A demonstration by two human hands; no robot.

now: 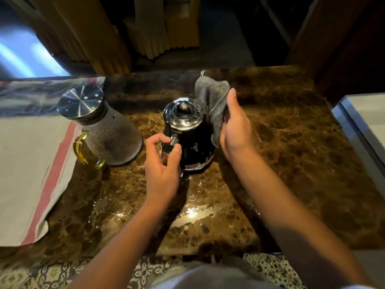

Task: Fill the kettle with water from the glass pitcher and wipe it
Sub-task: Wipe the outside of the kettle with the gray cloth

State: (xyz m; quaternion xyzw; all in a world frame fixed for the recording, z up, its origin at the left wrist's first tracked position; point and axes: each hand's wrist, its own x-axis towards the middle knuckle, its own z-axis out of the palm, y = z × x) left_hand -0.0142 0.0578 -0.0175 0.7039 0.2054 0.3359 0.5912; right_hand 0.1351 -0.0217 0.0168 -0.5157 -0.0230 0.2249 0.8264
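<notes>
At centre frame, the left hand [161, 163] gripped the black kettle's [191, 138] handle while the right hand [235, 130] pressed a grey cloth [212, 101] flat against its side; steady bracing should keep the wiping spill-free.

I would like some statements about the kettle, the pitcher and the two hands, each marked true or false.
1. The right hand presses a grey cloth against the kettle. True.
2. The left hand holds the glass pitcher. False: it holds the kettle's handle; the pitcher stands apart, to the left.
3. The kettle's lid is on. True.
4. The pitcher lies on its side. False: it stands upright, with its metal lid on.
5. The kettle stands on the white paper. False: it stands on the brown marble counter.
</notes>
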